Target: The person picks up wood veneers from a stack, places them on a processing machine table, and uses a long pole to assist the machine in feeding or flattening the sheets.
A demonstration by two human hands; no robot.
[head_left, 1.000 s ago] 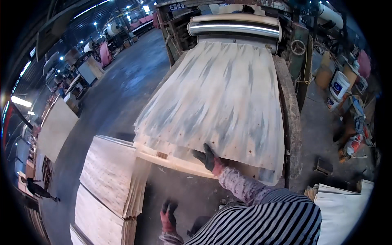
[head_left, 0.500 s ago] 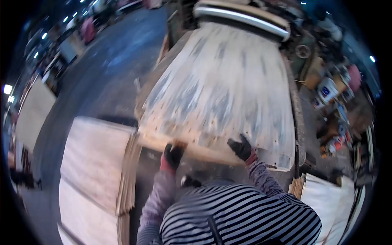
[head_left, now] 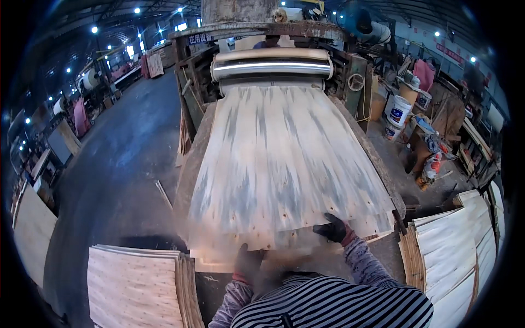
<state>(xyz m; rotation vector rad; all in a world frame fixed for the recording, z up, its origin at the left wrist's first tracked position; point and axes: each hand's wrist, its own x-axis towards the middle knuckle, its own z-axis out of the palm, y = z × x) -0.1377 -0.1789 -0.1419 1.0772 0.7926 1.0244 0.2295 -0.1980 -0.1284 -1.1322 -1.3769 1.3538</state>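
Observation:
Wide sheets of pale wood veneer (head_left: pixel 279 158), streaked grey and dotted with knots, lie layered on the bed in front of me. They reach from the machine's rollers to their uneven near edge. My right hand (head_left: pixel 331 228), in a dark glove, is closed at the near edge of the top sheet, right of the middle, with the edge between thumb and fingers. At the same edge, further left and lower, is my gloved left hand (head_left: pixel 249 261). Motion smears its fingers, so its grip cannot be made out.
Steel rollers (head_left: pixel 273 68) span the machine at the far end of the bed. Veneer stacks stand at the left (head_left: pixel 134 284) and right (head_left: pixel 454 246). White buckets (head_left: pixel 398 112) and bagged clutter lie beyond the bed's right side. A grey floor (head_left: pixel 128 153) runs along the left.
The view has tilted up, showing more of the machine and hall. Both hands remain by the veneer's near edge; my right hand's fingers, spread before, are now closed at it.

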